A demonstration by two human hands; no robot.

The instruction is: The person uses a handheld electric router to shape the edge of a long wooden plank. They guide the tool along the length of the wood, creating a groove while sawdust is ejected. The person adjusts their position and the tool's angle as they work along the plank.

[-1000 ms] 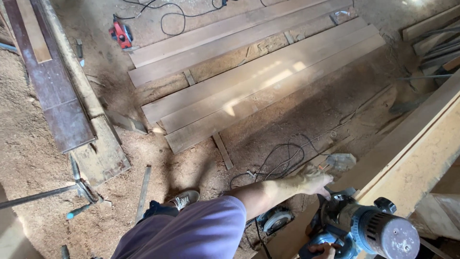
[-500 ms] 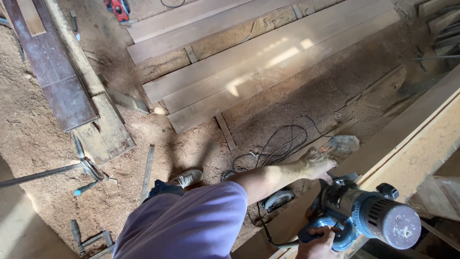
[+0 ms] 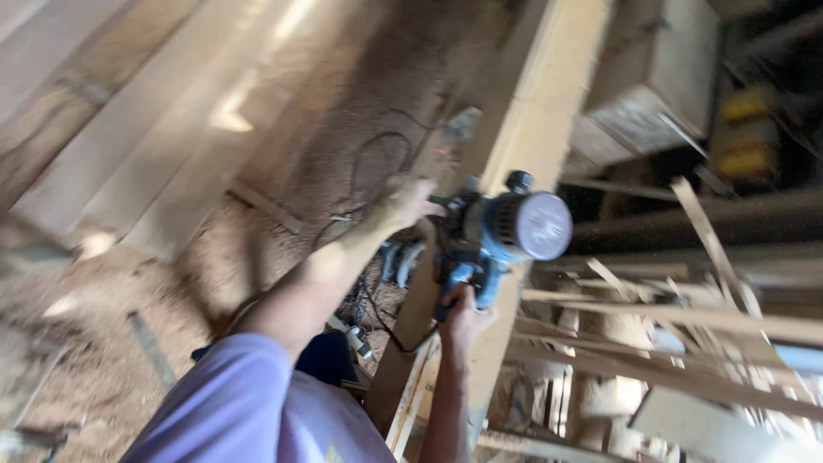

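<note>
Hands both grip the blue power tool (image 3: 501, 236) on the long beam (image 3: 523, 111). Your left hand (image 3: 410, 201) wraps its far side; your right hand (image 3: 463, 313) closes round the near handle.

Power tool (image 3: 506, 231): on the long beam (image 3: 523, 111), between both hands.
Planks (image 3: 146, 137): left of the grip.
Slats (image 3: 686, 343): right of it.

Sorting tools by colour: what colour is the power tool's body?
Blue power tool, grey round end cap; head view.

Left hand (image 3: 410, 202), right hand (image 3: 464, 314) — clenched.
</note>
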